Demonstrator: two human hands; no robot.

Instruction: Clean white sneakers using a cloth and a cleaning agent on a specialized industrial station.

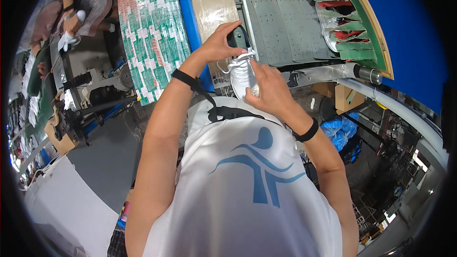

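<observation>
A white lace-up sneaker [240,77] lies at the near edge of the conveyor, its toe toward me. A dark green shoe last [237,39] fills its opening. My left hand [220,44] curls around the heel end, the thumb pressing near the top of the white laces [232,63]. From the right, my right hand [272,87] grips the shoe's side, index finger by the laces and thumb toward the toe. A loose lace loop hangs on the left side of the shoe. Black bands circle both my wrists.
The conveyor of perforated grey plates [281,19] leads right to slit green flaps [354,33]; another white shoe [327,31] sits there. A tape-covered board [214,7] and patterned tabletop [154,43] lie left. A co-worker's gloved hand [66,41] shows far left, blue bags [340,128] lower right.
</observation>
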